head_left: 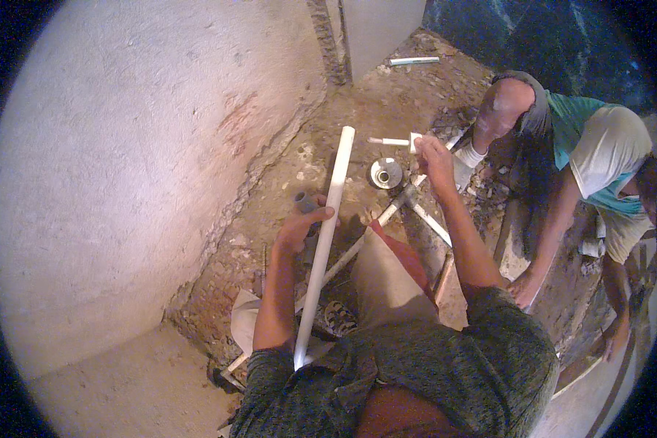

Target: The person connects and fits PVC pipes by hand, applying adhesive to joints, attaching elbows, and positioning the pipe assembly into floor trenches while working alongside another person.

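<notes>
My left hand (297,228) is closed, its thumb lying across a long white plastic pipe (327,223) that slants up from my lap. A short grey pipe fitting (306,202) shows in the same hand, behind the thumb. In my right hand (436,158) is a glue brush (395,141) with a white cap, a thin white stem and a brownish tip pointing left toward the pipe's upper end. The tip and the pipe are apart. Just below the brush stands an open round can (385,173) with a light rim, on the dirt.
White pipes joined at a fitting (406,196) lie on broken ground before my knees. A co-worker (591,146) in a teal and pale shirt crouches at the right, one hand low near my right elbow. A rough wall (160,160) rises at the left. Another pipe piece (414,60) lies farther off.
</notes>
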The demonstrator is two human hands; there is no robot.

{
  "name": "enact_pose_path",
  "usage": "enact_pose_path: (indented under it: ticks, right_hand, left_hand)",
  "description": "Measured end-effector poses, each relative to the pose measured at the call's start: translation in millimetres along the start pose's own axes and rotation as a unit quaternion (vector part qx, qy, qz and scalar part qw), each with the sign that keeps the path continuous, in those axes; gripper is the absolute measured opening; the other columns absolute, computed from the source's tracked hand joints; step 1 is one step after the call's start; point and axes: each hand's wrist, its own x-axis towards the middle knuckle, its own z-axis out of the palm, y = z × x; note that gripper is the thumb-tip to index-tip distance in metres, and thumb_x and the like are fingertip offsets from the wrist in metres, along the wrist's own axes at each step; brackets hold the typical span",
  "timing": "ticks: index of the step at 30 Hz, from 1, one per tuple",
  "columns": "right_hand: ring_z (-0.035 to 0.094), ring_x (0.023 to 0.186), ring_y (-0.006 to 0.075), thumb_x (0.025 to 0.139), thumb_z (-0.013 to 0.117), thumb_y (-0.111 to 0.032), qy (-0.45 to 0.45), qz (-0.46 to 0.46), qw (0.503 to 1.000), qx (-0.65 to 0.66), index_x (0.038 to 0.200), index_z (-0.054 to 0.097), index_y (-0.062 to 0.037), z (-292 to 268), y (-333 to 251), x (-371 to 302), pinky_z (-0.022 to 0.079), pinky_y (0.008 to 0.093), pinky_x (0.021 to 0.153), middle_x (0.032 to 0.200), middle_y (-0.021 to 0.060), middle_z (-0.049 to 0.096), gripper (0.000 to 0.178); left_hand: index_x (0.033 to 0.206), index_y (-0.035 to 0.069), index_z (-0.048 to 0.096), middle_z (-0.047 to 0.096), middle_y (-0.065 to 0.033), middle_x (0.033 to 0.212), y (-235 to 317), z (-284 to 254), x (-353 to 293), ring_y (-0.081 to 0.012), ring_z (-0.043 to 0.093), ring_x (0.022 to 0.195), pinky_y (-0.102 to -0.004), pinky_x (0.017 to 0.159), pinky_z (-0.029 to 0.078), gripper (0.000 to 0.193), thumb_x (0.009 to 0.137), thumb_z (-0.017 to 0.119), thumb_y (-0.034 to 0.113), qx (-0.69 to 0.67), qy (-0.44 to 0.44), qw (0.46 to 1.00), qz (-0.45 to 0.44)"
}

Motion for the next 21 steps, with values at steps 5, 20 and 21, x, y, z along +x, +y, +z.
enact_pose_path:
  ticks: [5, 20, 21]
  right_hand:
    - [0.052, 0.060, 0.0065, 0.091, 0.066, -0.032, -0.009, -0.009, 1.000, -0.014, 0.100, 0.067, -0.0083, 31.5, -37.1, -3.1, 0.041, 0.0229, 0.053, 0.073, -0.0040, 0.057, 0.026]
    - [0.058, 0.060, 0.0104, 0.086, 0.072, -0.035, 0.089, -0.124, 0.980, -0.126, 0.091, 0.069, -0.0063, 53.2, -10.1, 16.6, 0.047, 0.0296, 0.054, 0.077, 0.0051, 0.066, 0.029]
    - [0.058, 0.060, 0.0103, 0.086, 0.072, -0.035, 0.122, -0.161, 0.970, -0.136, 0.090, 0.069, -0.0062, 51.0, -7.8, 19.3, 0.047, 0.0294, 0.055, 0.076, 0.0050, 0.066, 0.029]
  left_hand:
    - [0.102, 0.006, 0.062, 0.066, -0.0057, 0.085, -10.1, -2.8, 9.9, -0.0180, 0.063, 0.079, -0.0331, 0.073, 0.049, 0.037, 0.077, 0.074, 0.030, 0.033, -0.007, 0.999, 0.032]
    - [0.102, 0.008, 0.063, 0.063, -0.0021, 0.086, -20.1, -10.1, 18.0, -0.0151, 0.058, 0.080, -0.0309, 0.074, 0.046, 0.038, 0.075, 0.076, 0.031, 0.058, 0.009, 0.996, 0.072]
    - [0.102, 0.008, 0.063, 0.063, -0.0022, 0.086, -20.4, -8.8, 19.3, -0.0153, 0.059, 0.080, -0.0312, 0.074, 0.047, 0.038, 0.075, 0.076, 0.031, 0.064, 0.016, 0.995, 0.078]
